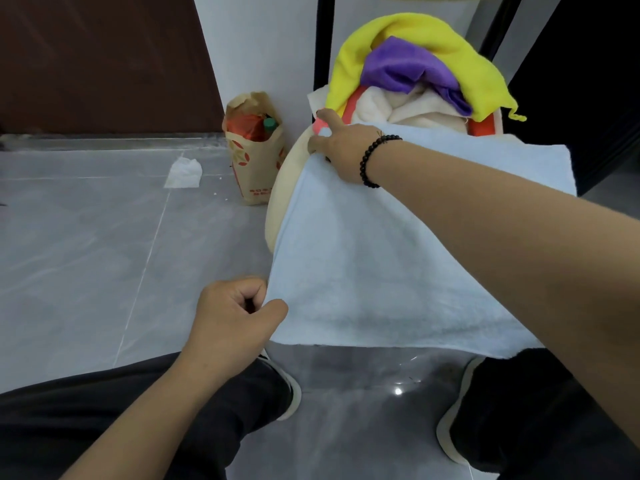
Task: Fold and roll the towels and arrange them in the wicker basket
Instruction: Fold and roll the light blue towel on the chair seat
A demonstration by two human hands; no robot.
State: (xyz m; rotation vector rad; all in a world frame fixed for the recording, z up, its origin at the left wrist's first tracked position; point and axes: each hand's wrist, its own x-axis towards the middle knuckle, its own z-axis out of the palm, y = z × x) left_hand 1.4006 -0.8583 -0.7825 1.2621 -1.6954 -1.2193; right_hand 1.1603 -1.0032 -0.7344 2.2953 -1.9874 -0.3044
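Across centre frame, pale blue towel [381,258] stretched taut for folding; left hand [232,317] pinching lower-left corner, right hand [341,147] gripping upper-left corner; upper right, unfolded towel pile [415,71] waiting.

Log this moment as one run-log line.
stage: spreading towel | left hand: pinches near corner of light blue towel | right hand: grips far corner | pile: yellow towel on top

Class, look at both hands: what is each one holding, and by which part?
Both hold the blue towel. The left hand pinches its near left corner; the right hand grips its far left corner.
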